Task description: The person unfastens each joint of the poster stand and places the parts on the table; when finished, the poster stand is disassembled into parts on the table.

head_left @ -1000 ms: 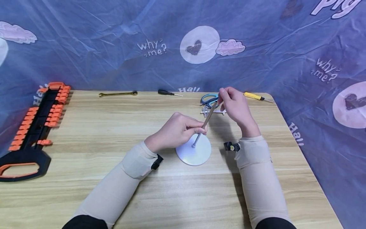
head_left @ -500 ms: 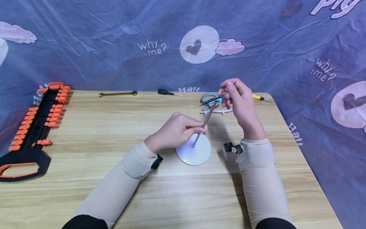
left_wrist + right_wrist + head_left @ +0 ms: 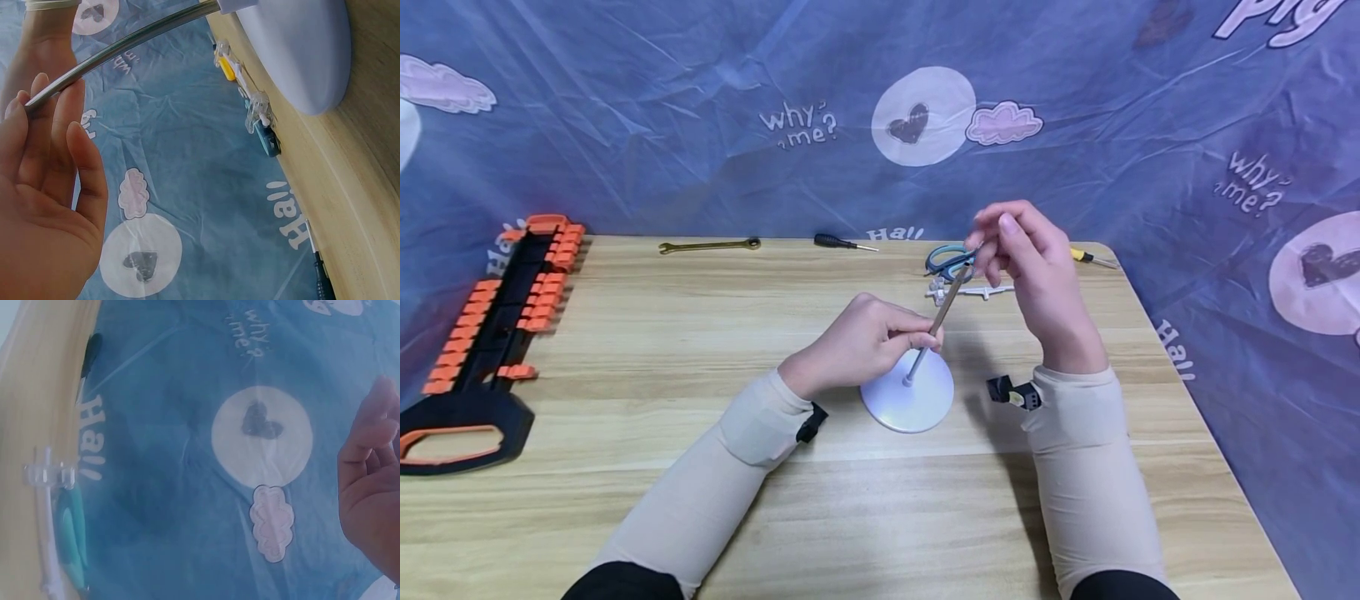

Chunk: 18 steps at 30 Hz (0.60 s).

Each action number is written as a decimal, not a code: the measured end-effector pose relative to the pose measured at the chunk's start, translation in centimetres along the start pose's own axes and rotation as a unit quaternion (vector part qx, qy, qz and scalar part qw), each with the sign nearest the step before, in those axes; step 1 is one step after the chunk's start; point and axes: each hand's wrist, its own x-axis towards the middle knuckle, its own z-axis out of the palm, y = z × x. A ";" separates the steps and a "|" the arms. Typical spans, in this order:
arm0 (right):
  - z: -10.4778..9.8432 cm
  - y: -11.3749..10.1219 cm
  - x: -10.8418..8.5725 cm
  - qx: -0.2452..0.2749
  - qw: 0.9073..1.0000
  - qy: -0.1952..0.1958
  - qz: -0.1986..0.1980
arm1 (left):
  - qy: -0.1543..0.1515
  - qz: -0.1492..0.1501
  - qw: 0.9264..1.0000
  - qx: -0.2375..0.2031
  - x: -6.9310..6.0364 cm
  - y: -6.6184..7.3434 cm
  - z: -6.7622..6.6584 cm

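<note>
In the head view my left hand (image 3: 880,337) pinches a slim metal rod (image 3: 949,304) between thumb and fingers. The rod rises, leaning right, from a round white base (image 3: 928,404) on the table. In the left wrist view my left hand (image 3: 56,187) has its fingertips at the curved rod (image 3: 125,47), and the white base (image 3: 306,50) is at upper right. My right hand (image 3: 1033,267) is raised beside the rod's upper end, fingers loosely bent, with nothing visible in them. In the right wrist view my right hand (image 3: 375,487) is partly cut off at the right edge.
At the back lie scissors (image 3: 942,265), a white plastic piece with clear parts (image 3: 985,292), a black screwdriver (image 3: 835,242), a wrench (image 3: 709,246) and a yellow screwdriver (image 3: 1101,261), partly hidden by my right hand. A black-and-orange rack (image 3: 493,329) lies at left.
My right hand has moved up and to the right from the rod's upper end, and its fingers have loosened. My left hand keeps its pinch on the rod, and the base stays put.
</note>
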 end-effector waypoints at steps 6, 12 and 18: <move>0.2 -0.7 -0.2 0.079 0.995 -0.051 -0.029 | 0.000 -0.004 1.000 0.001 0.0 -0.1 0.1; 0.8 -1.5 -0.5 0.098 0.990 -0.087 -0.056 | 0.002 0.005 1.000 -0.004 0.0 -0.2 0.2; 1.5 -2.5 -1.1 0.077 0.989 -0.107 -0.066 | 0.000 0.008 1.000 -0.006 0.0 -0.3 0.2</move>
